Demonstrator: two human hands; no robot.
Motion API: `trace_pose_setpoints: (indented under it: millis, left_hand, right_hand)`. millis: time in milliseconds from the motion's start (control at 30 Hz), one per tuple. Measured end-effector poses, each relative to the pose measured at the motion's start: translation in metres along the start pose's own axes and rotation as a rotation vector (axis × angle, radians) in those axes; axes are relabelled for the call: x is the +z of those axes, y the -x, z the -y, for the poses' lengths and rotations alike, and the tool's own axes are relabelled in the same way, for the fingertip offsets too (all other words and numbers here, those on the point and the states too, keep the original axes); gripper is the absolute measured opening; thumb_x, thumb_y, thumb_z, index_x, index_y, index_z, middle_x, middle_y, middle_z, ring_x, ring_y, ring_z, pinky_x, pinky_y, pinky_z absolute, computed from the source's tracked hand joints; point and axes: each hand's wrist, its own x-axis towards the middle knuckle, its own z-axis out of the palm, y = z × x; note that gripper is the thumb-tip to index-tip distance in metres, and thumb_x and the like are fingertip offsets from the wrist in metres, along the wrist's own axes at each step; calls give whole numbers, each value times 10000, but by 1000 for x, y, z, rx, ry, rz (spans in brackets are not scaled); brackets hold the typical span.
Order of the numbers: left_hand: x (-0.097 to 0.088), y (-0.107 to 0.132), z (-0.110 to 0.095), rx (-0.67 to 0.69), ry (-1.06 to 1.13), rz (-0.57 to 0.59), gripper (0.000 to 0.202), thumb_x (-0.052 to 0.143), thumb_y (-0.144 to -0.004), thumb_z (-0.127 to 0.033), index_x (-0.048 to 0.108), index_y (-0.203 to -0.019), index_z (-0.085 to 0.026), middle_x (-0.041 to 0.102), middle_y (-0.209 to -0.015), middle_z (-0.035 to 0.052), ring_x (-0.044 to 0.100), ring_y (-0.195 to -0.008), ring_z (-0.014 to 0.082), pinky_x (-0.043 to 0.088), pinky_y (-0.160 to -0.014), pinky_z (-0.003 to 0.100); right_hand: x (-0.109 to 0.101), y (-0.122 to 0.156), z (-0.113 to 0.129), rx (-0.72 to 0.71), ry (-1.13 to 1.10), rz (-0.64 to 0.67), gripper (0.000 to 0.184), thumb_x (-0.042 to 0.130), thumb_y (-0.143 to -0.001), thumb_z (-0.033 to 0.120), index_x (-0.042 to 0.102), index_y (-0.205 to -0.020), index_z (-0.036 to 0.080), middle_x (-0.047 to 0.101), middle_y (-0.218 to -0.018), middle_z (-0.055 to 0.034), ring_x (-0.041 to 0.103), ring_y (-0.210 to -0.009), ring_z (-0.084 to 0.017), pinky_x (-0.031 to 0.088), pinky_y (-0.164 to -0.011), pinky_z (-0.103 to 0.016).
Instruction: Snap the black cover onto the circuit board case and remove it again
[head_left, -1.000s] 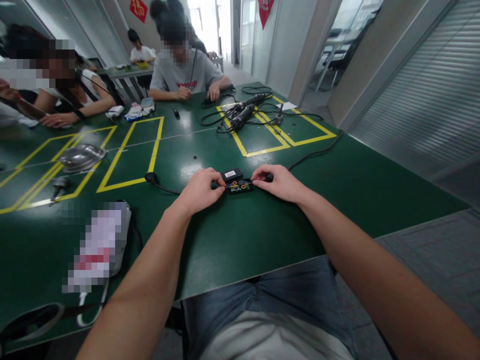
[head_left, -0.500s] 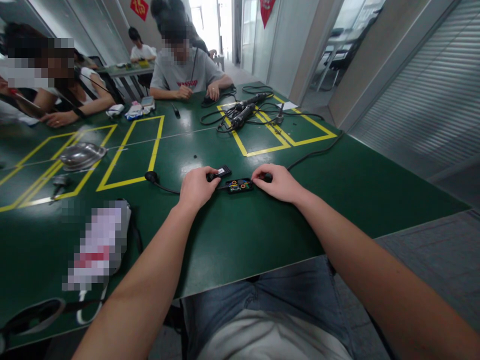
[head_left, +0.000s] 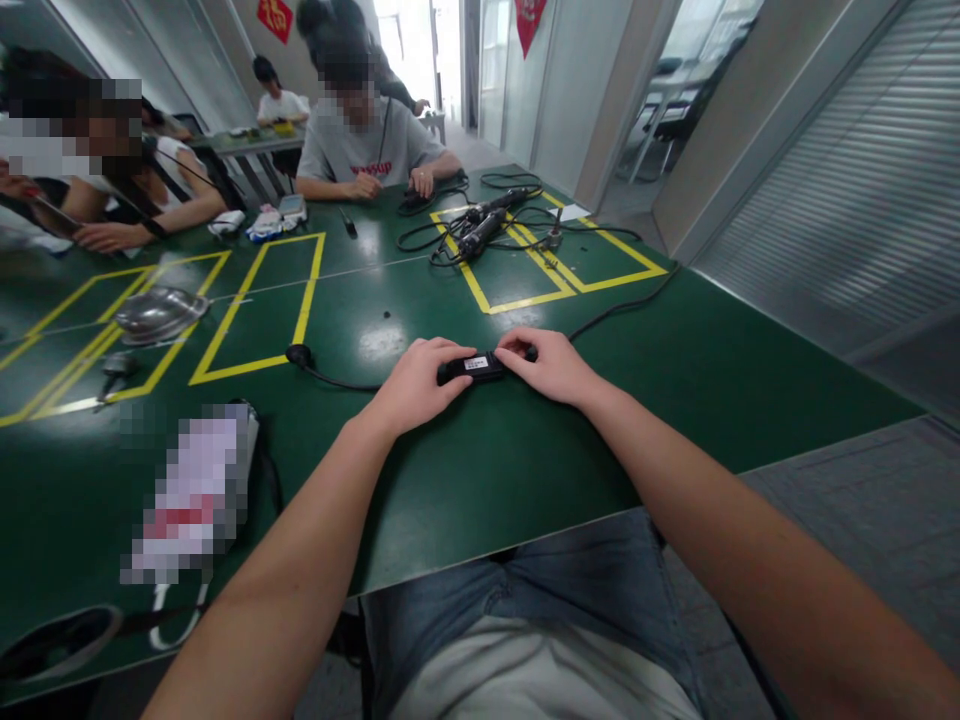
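A small black plastic case [head_left: 489, 374] lies on the green table in front of me, its white-labelled cover [head_left: 475, 363] now over the circuit parts. My left hand [head_left: 412, 388] grips the cover between thumb and fingers at the left end. At the right end, my right hand [head_left: 549, 366] pinches the case, its fingers bent and closed around the corner. A black cable [head_left: 339, 381] runs left from the case to a round black plug [head_left: 299, 355]. Another black cable [head_left: 619, 312] leads away behind my right hand. Whether the cover is fully seated cannot be seen.
Black electric screwdrivers [head_left: 481, 232] with coiled cords lie across yellow-taped rectangles. At left are a shiny metal part [head_left: 161, 312], a smaller metal piece [head_left: 118, 367] and a blurred-out phone-like object [head_left: 191, 490]. A person [head_left: 371, 150] sits opposite, another [head_left: 180, 185] at the left.
My left hand has moved right with the cover and laid it over the open case, hiding the circuit board and coils. My right hand stays at the case's right end.
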Motion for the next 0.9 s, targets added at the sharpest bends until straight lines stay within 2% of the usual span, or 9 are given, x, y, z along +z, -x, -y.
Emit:
trace_pose_setpoints:
  millis: [233,367,600,767,900]
  left_hand:
    - [-2,0,1,-41,-19,29,404,723,-1027,-297,801,-1419,-240,820,-1362,111,723,-1250,315,542,-1170,498]
    - [-2,0,-1,-27,-50,16,415,757,-1003,-273,805,-1413,-238,813,-1346,116,713,-1252,326,545,-1166,507]
    - [-2,-1,0,-50,-31,37,413,753,-1028,-283,804,-1429,-199,803,-1298,122,718,-1202,313,553,-1127,473]
    - [-1,-2,-1,-23,-67,23,430,794,-992,-222,810,-1421,-200,796,-1255,116,720,-1191,306,555,-1124,463]
    - [0,-2,0,-39,-34,16,419,777,-1005,-253,814,-1420,-206,793,-1237,110,729,-1158,299,564,-1119,471]
  right_hand:
    - [-1,1,3,-3,32,29,232,718,-972,443,833,-1000,243,763,-853,-41,663,-816,-236,524,-789,-371]
    - [0,0,2,-7,19,39,243,727,-953,445,848,-1031,249,748,-831,-30,650,-795,-230,515,-783,-369]
    - [0,0,4,2,34,45,240,696,-968,412,858,-983,236,802,-924,-62,676,-847,-243,517,-822,-381]
    - [1,0,5,4,8,38,245,732,-935,402,854,-1060,231,762,-865,-40,651,-816,-232,516,-798,-368]
    - [2,0,3,0,-7,29,250,721,-946,401,855,-1078,235,763,-871,-40,655,-824,-234,522,-802,-368]
